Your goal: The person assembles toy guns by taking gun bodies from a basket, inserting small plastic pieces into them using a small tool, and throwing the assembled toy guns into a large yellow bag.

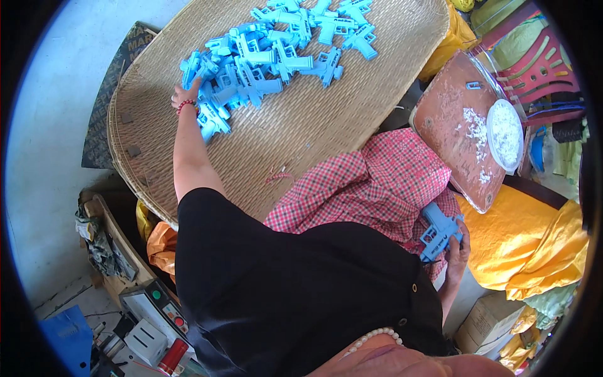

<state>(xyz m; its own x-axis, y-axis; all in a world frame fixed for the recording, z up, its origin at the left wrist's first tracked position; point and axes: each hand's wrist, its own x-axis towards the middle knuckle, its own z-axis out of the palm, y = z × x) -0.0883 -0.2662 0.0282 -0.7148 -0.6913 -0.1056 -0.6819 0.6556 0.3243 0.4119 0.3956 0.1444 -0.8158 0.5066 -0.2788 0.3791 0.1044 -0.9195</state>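
Observation:
A heap of light blue plastic toy pistols (251,53) lies on a large woven tray (301,119). At the heap's left edge, my left hand (184,94), with a red bead bracelet at the wrist, closes on a blue toy pistol (190,66); its fingers are partly hidden. My right hand (460,246) is low at the right, beside my lap, its fingers wrapped round another blue toy pistol (438,231). That one is tilted, with dark lettering along its side. Beneath it lies a pink checked cloth (402,166), spread over my lap.
To the right, a worn reddish-brown board (449,107) carries scattered small white pieces and a white bowl (505,135) full of them. A pink plastic chair (540,69) stands beyond. Yellow sacking (521,232) hangs nearby. At lower left sits a machine with buttons (154,308).

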